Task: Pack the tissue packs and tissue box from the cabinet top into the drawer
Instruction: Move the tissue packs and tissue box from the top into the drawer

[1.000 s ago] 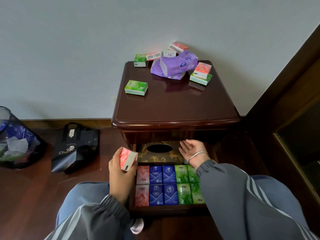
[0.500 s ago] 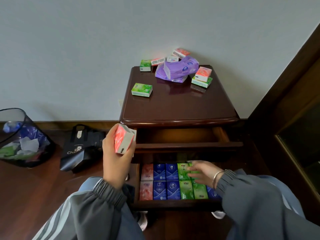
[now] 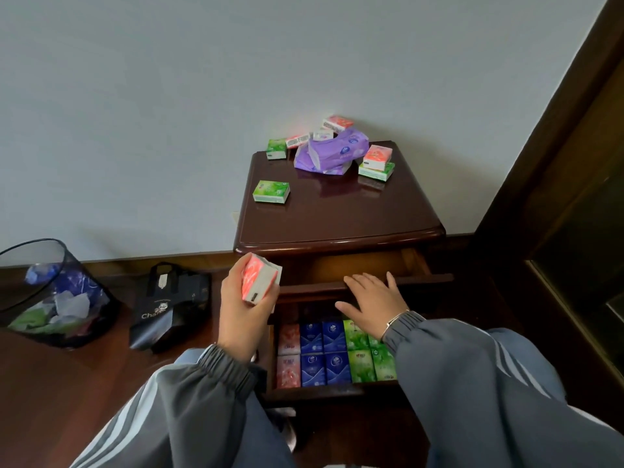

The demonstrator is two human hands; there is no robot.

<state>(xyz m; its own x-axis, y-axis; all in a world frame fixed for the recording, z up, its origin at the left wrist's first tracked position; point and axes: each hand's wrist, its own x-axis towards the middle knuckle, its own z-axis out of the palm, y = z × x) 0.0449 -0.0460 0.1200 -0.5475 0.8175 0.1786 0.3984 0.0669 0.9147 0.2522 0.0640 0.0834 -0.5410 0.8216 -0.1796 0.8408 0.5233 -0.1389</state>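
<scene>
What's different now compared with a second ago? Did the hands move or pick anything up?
The right hand rose from the lower drawer to the upper drawer's front edge, fingers flat on it. The left hand lifted a little, still gripping the red tissue pack. Nothing was picked up or let go. The loose packs on the cabinet top stayed put.
</scene>
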